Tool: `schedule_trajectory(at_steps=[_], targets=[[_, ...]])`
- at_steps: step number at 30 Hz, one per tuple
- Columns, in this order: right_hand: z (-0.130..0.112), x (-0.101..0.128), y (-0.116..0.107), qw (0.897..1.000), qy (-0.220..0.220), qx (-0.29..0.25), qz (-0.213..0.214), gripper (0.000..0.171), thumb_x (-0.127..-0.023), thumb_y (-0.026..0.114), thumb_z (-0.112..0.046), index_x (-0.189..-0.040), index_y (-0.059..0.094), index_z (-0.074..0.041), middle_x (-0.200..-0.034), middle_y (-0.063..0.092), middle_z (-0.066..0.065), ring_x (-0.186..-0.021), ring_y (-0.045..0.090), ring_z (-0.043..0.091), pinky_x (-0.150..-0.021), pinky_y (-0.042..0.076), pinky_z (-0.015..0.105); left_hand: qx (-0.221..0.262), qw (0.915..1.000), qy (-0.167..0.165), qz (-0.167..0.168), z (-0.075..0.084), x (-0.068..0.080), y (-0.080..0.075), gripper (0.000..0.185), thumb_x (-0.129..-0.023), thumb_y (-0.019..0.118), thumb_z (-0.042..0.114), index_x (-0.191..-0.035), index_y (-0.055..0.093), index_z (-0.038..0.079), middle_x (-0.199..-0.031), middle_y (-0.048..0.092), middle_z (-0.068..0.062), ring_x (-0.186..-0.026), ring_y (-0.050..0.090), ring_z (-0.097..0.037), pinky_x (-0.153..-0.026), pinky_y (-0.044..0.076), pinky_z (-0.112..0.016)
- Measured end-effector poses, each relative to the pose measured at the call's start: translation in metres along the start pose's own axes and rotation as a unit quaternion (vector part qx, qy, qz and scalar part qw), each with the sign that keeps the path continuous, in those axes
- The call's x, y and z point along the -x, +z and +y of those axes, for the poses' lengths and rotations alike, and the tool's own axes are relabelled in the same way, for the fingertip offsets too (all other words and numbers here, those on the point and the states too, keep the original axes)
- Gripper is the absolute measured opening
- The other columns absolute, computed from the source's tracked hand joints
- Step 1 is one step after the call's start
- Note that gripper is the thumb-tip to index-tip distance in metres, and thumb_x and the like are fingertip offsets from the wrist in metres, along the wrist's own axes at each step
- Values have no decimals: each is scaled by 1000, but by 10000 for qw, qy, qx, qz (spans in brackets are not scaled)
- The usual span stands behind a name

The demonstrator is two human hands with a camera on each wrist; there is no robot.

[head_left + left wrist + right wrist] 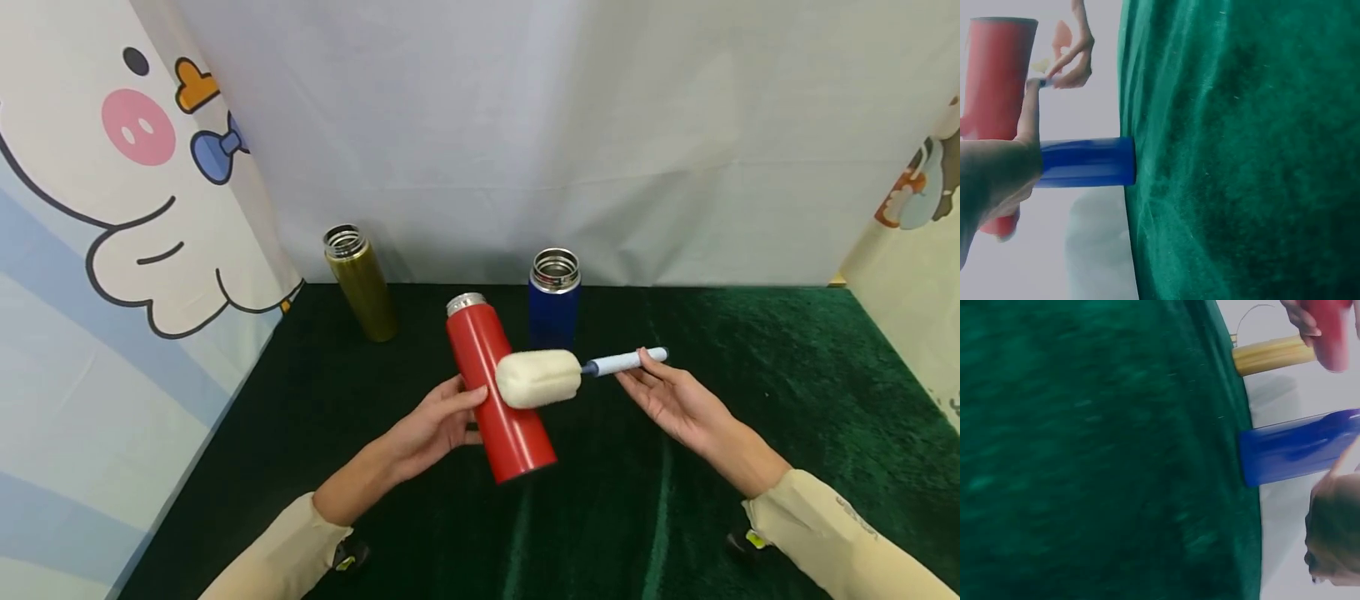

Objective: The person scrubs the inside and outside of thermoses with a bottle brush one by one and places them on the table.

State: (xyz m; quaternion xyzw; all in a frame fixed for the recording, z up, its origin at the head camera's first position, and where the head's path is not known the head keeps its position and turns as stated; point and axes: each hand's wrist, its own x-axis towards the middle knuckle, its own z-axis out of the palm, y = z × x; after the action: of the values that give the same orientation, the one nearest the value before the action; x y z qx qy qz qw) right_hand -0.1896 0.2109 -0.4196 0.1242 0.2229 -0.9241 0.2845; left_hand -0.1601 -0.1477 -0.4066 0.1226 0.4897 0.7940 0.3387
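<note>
A red steel bottle (501, 392) with no lid is tilted above the green cloth, and my left hand (467, 410) grips its side with the thumb in front. The same bottle appears at the upper left of the left wrist view (997, 75). A sponge brush has a white foam head (537, 377) that lies against the bottle's side. Its light blue handle (622, 362) is pinched at the far end by my right hand (639, 369). In the left wrist view the right hand (1072, 57) is seen pinching it.
An open blue bottle (555, 302) stands just behind the red one; an olive-gold bottle (362, 285) stands at the back left. Dark green cloth (750, 392) covers the table. White sheets and cartoon panels wall in the back and sides.
</note>
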Motion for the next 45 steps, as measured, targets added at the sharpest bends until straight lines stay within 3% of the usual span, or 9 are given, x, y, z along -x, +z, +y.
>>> schedule_trajectory(at_steps=[6,12,18,22,28,33,38,41,45], targets=[[-4,0,7,9963,-348,-761,180,20,-103,58,-10,-122,51,-11,-117,65,12,-107,70,26,-109,50,27,-707,9967,-255,-300,-1,-1,-3,66,-103,59,23,-158,23,18,-144,53,-5,-124,63,-20,-103,55,-43],[2,1,-5,9998,-43,-181,114,10,-106,52,-13,-116,54,-10,-114,62,9,-106,66,20,-100,56,30,68,9999,43,-125,5,3,-7,66,-107,54,23,-160,15,23,-147,49,-2,-128,59,-18,-107,53,-42],[4,0,-6,9992,-52,392,-31,11,-108,48,-15,-112,57,-11,-111,61,6,-103,64,16,-94,57,29,476,9986,238,3,7,0,-5,56,-108,52,23,-156,24,15,-142,53,-2,-127,58,-16,-106,54,-41],[2,0,9,9993,-292,204,118,8,-105,54,-14,-113,56,-12,-112,63,6,-106,66,18,-98,57,29,5,9997,-72,-233,2,-1,-4,57,-106,55,22,-155,26,11,-138,57,-2,-123,62,-17,-105,54,-40],[-5,4,20,9935,-614,-957,-1,22,-102,58,-8,-122,51,-12,-119,65,12,-110,69,26,-112,48,27,-781,9957,-333,-379,-2,1,-2,65,-100,65,22,-153,30,10,-139,57,-6,-123,63,-22,-103,56,-41],[0,6,10,9968,-379,-697,32,15,-104,55,-10,-119,53,-11,-118,64,10,-111,68,24,-109,51,29,-234,9993,-26,-290,2,1,-1,62,-104,59,23,-156,25,14,-142,54,-4,-125,62,-19,-105,55,-41],[8,7,-4,9995,-37,-160,-264,12,-108,48,-13,-118,53,-12,-117,61,7,-112,65,19,-103,55,32,489,9979,331,269,8,0,-3,58,-108,50,27,-158,20,19,-146,49,-2,-129,56,-17,-107,53,-39],[10,6,-10,9983,68,-194,-554,14,-109,45,-15,-117,55,-10,-115,61,8,-110,65,18,-101,56,31,552,9966,344,513,10,0,-5,55,-109,47,31,-157,23,18,-143,52,-2,-126,57,-17,-105,54,-41],[10,3,-9,9982,62,-161,-571,15,-109,45,-16,-115,58,-10,-113,63,7,-107,66,17,-99,56,29,474,9980,233,349,8,0,-4,54,-109,47,32,-155,25,15,-139,58,0,-121,61,-16,-101,56,-43]])
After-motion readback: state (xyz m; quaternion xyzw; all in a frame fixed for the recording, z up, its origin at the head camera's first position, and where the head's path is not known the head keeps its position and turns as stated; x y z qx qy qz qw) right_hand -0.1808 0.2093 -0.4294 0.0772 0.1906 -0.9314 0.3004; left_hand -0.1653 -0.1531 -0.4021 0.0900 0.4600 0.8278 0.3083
